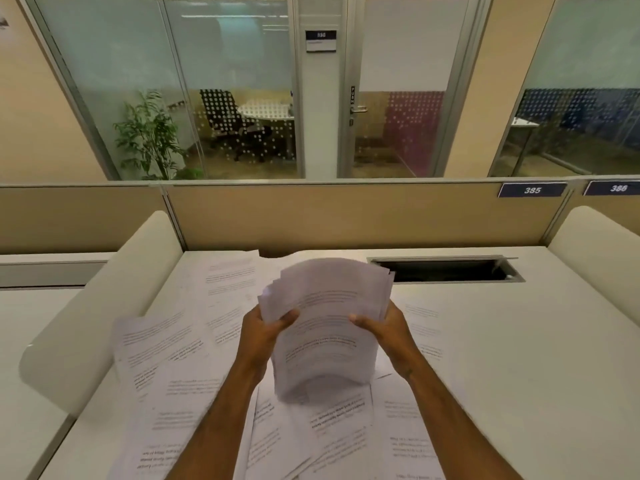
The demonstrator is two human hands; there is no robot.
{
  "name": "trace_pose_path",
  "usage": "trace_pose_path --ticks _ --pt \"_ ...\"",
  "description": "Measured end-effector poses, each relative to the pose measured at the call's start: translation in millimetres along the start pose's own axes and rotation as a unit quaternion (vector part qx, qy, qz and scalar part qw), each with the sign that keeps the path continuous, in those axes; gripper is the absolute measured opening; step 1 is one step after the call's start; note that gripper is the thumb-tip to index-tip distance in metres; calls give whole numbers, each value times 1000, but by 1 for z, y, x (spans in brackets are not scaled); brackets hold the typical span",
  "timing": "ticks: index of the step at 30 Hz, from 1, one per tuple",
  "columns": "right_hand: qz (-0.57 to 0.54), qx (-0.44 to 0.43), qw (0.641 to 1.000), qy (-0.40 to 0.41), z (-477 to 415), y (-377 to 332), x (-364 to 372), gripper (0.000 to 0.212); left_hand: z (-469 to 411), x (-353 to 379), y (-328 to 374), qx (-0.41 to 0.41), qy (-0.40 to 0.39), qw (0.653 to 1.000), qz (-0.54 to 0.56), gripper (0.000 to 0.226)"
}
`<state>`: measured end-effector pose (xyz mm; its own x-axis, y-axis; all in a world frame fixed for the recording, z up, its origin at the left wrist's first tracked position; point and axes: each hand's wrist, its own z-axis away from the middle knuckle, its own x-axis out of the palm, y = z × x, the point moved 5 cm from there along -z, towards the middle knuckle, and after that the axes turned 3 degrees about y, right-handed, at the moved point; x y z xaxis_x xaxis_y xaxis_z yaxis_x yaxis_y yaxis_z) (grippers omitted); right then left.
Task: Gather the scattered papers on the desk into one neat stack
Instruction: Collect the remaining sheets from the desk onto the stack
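A thick bundle of printed papers (327, 327) is held up above the white desk (512, 358), blurred and bowed, its sheets fanned unevenly at the top. My left hand (265, 332) grips the bundle's left edge, thumb on the front sheet. My right hand (384, 329) grips its right edge the same way. Several loose printed sheets (166, 368) lie scattered flat on the desk, overlapping, under and to the left of my arms. More sheets (405, 431) lie near the front edge at the right.
A beige partition (346, 216) closes the desk's far side. An open cable slot (446, 270) sits at the back right. Rounded white side dividers stand left (93, 306) and right (595, 233). Bare desk surface lies right of the papers.
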<state>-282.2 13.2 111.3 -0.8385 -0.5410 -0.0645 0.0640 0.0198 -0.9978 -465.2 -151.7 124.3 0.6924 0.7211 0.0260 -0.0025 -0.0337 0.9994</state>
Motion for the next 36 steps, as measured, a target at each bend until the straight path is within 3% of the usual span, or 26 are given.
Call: trace_pose_path --ticks 2,5,9,14,17,19,21,24,26,31,36 --pt "-18 -1 1000 23 3 0 2 54 3 1 4 10 16 1000 -15 66" --pt "-55 -24 995 85 2 -14 3 45 -1 8 24 51 30 998 -28 57" --pt "-66 -34 988 137 -10 -39 7 61 -8 12 41 40 168 985 -2 43" --pt "-12 -12 982 188 -20 -44 16 22 -16 16 40 13 256 966 -18 19" --pt "-27 -29 987 153 -16 -45 13 25 -9 10 31 56 190 980 2 33" --pt "-27 -23 994 107 -25 -23 0 42 -13 18 -1 32 119 992 -11 54" --pt "1 -16 998 55 -19 -8 0 45 -4 14 -21 0 94 995 -42 55" --pt "28 8 999 23 -17 10 3 32 -2 12 -34 -22 110 993 -47 30" --pt "23 11 999 21 -20 10 3 27 -4 13 -29 -13 121 992 -39 25" --pt "14 4 1000 -9 -23 16 -1 30 -3 11 -43 -22 151 988 -4 37" --pt "30 78 996 -26 -15 56 7 43 5 20 -85 -69 95 993 -23 45"
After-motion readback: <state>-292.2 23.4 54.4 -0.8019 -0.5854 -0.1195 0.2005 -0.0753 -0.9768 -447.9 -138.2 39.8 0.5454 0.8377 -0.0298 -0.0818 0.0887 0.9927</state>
